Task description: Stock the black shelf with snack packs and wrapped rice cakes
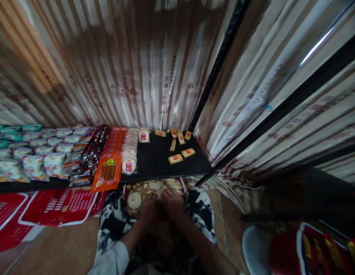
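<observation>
Between my knees, partly under the shelf edge, sits a red-edged container [184,186] holding several round, pale wrapped crackers [134,199]. My left hand [149,206] reaches into it with fingers bent down and close together. Beside it, my right hand [172,201] is bent over the same heap. Dim light and the angle hide what lies under the fingertips of both. A pale round cracker pack [155,185] shows just beyond my fingers.
The black shelf [154,154] in front bears small yellow packets [175,158], a row of round cracker packs [129,160], an orange snack bag [108,172] and white packs [34,167]. Red bags [63,204] lie lower left. Dark poles [220,57] and a pale stool [254,248] stand right.
</observation>
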The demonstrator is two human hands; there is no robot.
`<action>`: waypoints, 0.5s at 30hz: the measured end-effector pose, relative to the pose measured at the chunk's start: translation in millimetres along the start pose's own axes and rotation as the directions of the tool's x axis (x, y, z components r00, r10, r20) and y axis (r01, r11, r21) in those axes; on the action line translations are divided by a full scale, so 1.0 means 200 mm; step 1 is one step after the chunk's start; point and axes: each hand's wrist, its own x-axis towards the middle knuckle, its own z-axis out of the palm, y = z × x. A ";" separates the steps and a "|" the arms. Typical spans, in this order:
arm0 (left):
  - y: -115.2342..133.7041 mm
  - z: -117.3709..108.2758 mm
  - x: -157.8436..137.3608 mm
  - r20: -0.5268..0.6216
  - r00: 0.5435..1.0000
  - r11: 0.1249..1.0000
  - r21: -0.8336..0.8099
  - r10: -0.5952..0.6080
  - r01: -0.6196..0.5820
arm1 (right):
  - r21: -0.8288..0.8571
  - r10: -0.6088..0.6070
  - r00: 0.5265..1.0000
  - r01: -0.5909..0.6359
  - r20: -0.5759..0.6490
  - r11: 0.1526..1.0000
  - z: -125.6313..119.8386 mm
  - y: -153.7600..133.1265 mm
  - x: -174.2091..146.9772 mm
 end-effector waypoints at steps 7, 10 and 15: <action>0.03 -0.13 0.02 -0.135 0.988 0.980 -0.169 0.081 -0.103 | 0.126 0.065 0.996 -0.072 0.061 0.989 -0.17 0.00 0.10; 0.04 -0.21 0.04 -0.189 0.977 0.961 -0.239 0.095 -0.140 | 0.282 0.102 0.987 -0.134 0.124 0.950 -0.25 0.00 0.17; 0.01 -0.29 0.09 -0.236 0.972 0.893 -0.441 -0.020 -0.088 | 0.556 0.093 0.969 -0.208 0.229 0.805 -0.31 0.03 0.25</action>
